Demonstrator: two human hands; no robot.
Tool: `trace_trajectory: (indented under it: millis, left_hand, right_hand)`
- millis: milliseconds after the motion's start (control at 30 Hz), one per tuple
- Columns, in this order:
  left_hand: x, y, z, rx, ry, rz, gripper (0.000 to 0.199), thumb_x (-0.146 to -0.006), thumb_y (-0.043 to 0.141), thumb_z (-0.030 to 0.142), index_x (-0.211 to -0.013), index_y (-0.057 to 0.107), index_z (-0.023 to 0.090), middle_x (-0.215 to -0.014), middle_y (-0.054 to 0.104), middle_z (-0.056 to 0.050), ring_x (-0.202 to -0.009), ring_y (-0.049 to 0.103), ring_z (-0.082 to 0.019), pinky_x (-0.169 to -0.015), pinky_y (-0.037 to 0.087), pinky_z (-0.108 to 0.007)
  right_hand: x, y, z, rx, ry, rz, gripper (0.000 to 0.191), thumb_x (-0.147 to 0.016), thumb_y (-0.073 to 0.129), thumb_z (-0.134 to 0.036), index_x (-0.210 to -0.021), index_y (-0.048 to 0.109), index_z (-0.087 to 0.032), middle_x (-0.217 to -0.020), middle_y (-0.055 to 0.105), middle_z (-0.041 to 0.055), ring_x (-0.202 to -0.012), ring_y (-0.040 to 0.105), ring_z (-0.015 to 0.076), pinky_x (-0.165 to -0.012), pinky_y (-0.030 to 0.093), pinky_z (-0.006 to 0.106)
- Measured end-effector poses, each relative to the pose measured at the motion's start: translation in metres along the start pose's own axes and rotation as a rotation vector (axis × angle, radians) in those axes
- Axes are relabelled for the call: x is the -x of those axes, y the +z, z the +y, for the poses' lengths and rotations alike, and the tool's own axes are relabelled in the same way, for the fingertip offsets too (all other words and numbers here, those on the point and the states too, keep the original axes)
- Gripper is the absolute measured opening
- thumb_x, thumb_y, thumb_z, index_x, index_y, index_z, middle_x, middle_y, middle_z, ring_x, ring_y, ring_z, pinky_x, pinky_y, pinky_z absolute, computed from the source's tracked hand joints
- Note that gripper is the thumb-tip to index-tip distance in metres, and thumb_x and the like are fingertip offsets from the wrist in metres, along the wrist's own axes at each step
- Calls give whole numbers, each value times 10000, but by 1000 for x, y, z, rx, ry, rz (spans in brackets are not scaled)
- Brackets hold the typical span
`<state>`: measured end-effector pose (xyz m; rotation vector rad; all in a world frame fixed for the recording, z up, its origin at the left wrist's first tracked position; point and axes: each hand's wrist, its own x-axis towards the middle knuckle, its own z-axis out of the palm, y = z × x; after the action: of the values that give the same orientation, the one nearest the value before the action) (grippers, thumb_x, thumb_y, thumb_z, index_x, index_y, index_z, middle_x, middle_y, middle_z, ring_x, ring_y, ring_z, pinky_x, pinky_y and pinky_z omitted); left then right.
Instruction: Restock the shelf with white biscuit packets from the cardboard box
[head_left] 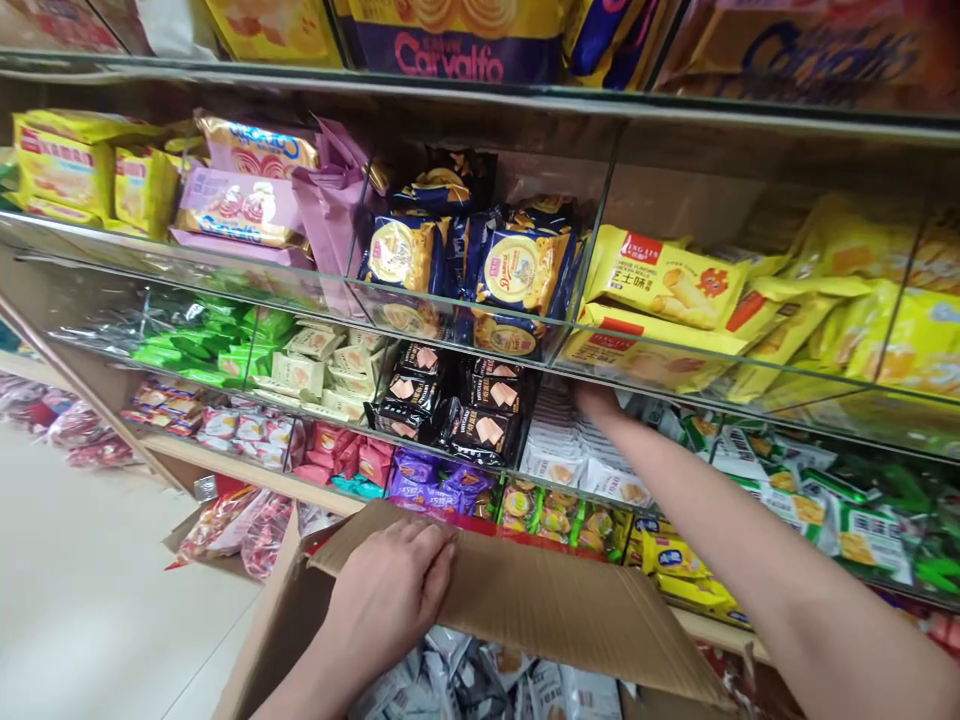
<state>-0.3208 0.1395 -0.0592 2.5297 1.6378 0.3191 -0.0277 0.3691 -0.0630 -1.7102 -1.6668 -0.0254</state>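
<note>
My left hand (397, 575) is closed over the near edge of an open cardboard box's flap (555, 600). Inside the box, below the flap, lie many small silver-white snack packets (517, 680). My right hand (598, 400) reaches into a lower shelf compartment, under the glass shelf above. Its fingers are hidden there, so what they hold, if anything, does not show. Just left of and below that hand stand tight rows of white snack packets (559, 445), which look like the ones in the box.
Black packets (487, 410) fill the compartment to the left, and green-white packets (795, 480) lie to the right. Glass dividers and a glass front edge (480, 310) bound the shelves. Yellow cheese roll packs (660, 280) sit above. Another open box (217, 540) stands at lower left.
</note>
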Motion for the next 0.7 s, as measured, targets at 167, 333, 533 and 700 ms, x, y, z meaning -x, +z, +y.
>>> trace_trajectory:
  millis: [167, 333, 533, 700]
  left_hand:
    - [-1, 3, -2, 11, -16, -25, 316, -894, 275, 328, -903, 580, 246, -822, 656, -42, -780, 604, -227, -662, 428, -343]
    - [-2, 4, -3, 36, -14, -19, 297, -889, 292, 327, -925, 576, 246, -854, 664, -42, -801, 608, -233, -687, 435, -353]
    - [-3, 2, -3, 62, -18, -18, 306, -893, 276, 324, -926, 571, 246, -855, 661, -44, -819, 604, -237, -702, 437, -365]
    - [0, 0, -1, 61, -47, -15, 301, -892, 279, 312, -881, 573, 248, -852, 659, -34, -815, 606, -228, -687, 428, -344]
  right_hand:
    - [-1, 3, -2, 22, 35, -21, 383, -829, 377, -333, -1153, 486, -160, -1230, 522, 119, -1201, 368, 254, -993, 279, 499]
    - [2, 3, -9, 53, 43, -36, 398, -830, 373, -337, -1164, 490, -155, -1237, 512, 131, -1203, 374, 276, -1005, 258, 507]
    - [8, -9, -16, 107, 33, -64, 409, -839, 359, -339, -1185, 488, -161, -1241, 513, 122, -1192, 392, 270, -1012, 262, 474]
    - [16, -17, -22, 161, 35, -91, 397, -835, 374, -309, -1176, 505, -151, -1214, 538, 117, -1169, 420, 265, -1003, 280, 441]
